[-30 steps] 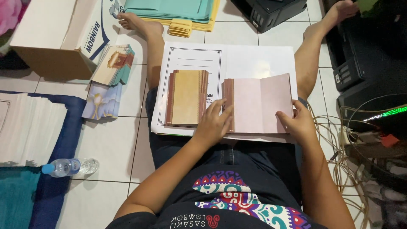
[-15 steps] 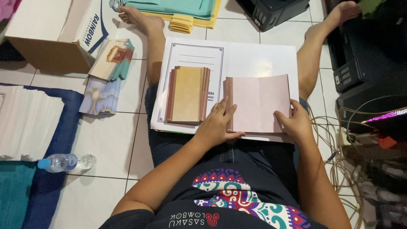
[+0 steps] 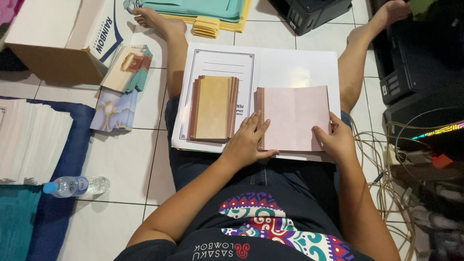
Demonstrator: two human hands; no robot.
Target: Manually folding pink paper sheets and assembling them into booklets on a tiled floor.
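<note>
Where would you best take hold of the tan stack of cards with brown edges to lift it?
Probably by the long left and right edges of the tan card stack, from above: it lies flat on the white sheet, those sides free.

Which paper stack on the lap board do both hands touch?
The pink stack on the right, pressed by left hand and right hand; the tan stack lies untouched.
</note>
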